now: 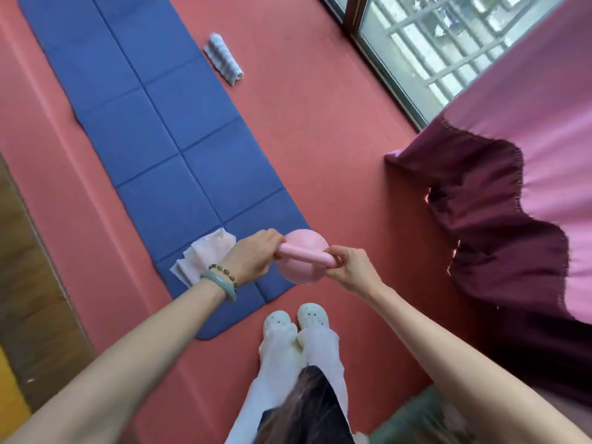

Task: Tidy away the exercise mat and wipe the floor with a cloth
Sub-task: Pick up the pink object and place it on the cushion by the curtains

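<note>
Exercise mat [153,123]: blue, spread flat on the red floor [336,139], upper left to lower centre of frame.
Kettlebell [306,240]: pink, over the mat's near end. Left hand [256,257] and right hand [349,267] each have their grip curled round one end of its handle, likely clearing the mat for folding.
Cloth [205,257]: crumpled on the mat, beside the left wrist.

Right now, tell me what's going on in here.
A person stands at the near end of the blue exercise mat, gripping the handle of a pink kettlebell with the left hand and the right hand. The kettlebell is over the mat's near right corner; whether it is lifted or resting is unclear. The mat lies unfolded on the red floor. A pale cloth lies on the mat by the left hand, and a rolled towel lies beside the mat's far right edge.
</note>
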Demonstrator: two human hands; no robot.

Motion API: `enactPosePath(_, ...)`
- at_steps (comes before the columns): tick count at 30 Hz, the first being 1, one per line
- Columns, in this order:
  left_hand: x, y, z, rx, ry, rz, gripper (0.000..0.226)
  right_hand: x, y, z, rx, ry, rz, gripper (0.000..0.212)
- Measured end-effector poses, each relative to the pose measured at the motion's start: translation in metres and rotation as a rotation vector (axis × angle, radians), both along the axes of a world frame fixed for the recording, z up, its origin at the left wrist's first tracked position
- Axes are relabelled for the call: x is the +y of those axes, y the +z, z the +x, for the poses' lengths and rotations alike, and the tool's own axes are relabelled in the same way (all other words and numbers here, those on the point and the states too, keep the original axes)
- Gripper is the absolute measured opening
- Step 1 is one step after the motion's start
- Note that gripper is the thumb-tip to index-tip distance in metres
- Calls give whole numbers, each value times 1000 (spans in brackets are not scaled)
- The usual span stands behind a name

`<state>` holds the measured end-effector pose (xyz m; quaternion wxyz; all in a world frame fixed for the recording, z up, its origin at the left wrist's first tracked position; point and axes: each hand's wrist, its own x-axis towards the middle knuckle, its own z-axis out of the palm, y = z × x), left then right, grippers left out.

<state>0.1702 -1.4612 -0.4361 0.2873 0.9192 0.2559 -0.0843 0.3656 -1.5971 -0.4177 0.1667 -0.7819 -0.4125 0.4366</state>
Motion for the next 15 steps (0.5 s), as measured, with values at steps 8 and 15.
enactPosePath(8,2,200,47,-240,-303,212,14,-36,202,36,-67,-66,113,20)
enactPosePath(15,-29,336,121,-444,-654,370,23,-115,336,64,-115,-267,231,16)
